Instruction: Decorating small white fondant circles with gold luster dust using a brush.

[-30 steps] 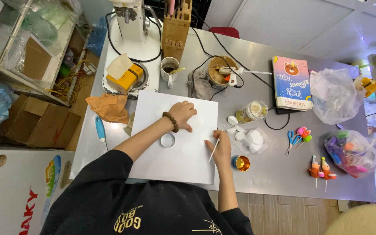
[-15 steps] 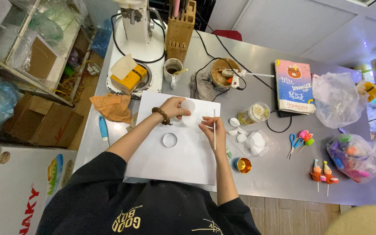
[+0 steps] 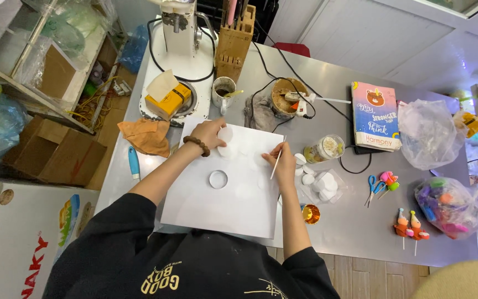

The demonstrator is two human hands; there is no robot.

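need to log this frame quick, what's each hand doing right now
Left hand: closed on a round white disc above the white paper sheet.
Right hand: closed on a thin white stick.

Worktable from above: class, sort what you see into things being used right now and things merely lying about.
In use:
left hand on a white disc
right hand holding a thin stick
white sheet
metal ring

Lying about:
knife block
book
scissors
orange cloth
mug
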